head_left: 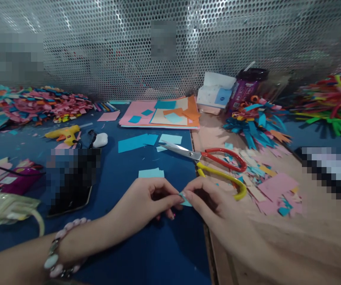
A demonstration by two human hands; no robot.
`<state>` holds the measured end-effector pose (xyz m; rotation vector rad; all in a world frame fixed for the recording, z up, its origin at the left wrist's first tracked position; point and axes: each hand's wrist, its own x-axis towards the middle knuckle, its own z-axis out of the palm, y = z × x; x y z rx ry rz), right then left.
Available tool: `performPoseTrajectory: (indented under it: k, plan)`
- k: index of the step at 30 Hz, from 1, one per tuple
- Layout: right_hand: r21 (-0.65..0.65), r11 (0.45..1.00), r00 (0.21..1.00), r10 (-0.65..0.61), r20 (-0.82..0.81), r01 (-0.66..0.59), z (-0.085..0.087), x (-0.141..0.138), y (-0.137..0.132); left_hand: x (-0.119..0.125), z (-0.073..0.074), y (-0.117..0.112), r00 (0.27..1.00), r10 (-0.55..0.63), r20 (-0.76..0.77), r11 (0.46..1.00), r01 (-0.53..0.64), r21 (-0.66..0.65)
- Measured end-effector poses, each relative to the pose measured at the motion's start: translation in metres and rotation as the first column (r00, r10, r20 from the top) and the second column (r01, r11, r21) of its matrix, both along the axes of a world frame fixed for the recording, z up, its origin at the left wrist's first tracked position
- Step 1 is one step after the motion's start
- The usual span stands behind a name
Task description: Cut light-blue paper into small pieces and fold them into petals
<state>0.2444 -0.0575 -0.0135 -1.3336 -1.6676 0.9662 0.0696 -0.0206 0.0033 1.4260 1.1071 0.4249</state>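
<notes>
Between my fingertips is a small light-blue paper piece (186, 201). My left hand (154, 198) pinches its left edge between thumb and forefinger. On its other side, my right hand (210, 200) grips it the same way, so most of the paper is covered. Just beyond my left hand lies a light-blue paper slip (151, 173). Scissors (198, 154) with one red and one yellow handle rest with parted blades above my right hand. Blue paper strips (136, 142) and a pale sheet (170, 139) lie near the blade tips.
Coloured paper sheets (135, 113) are stacked at the back. Paper scraps (271, 186) cover the right board. A yellow glue gun (65, 134), a dark phone (72, 186) and a white earphone case (100, 140) lie left. A perforated metal panel (123, 51) rises behind.
</notes>
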Motion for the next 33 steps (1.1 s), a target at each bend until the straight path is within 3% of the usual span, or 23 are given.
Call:
performPoseTrajectory:
  k: [9, 16, 27, 33]
  plan:
    - [-0.04, 0.999, 0.999, 0.026, 0.044, -0.024, -0.0019, 0.001, -0.0009, 0.0002, -0.0002, -0.0014, 1.0, -0.03, -0.004, 0.999, 0.03, 0.013]
    - [0.032, 0.999, 0.999, 0.028, 0.019, -0.029, -0.0038, 0.0024, -0.0003, -0.0005, -0.0005, -0.0013, 0.993, 0.084, 0.08, 0.996, -0.082, -0.033]
    - [0.058, 0.996, 0.993, -0.066, 0.1, 0.06, -0.0002, 0.0057, 0.0016, -0.0015, -0.002, -0.0038, 0.996, 0.001, 0.092, 0.994, 0.009, -0.111]
    - [0.132, 0.991, 0.991, -0.033, 0.127, 0.016, 0.0027, 0.0091, -0.0016, -0.0025, 0.0034, -0.0055, 0.999, -0.036, -0.032, 0.999, 0.038, 0.036]
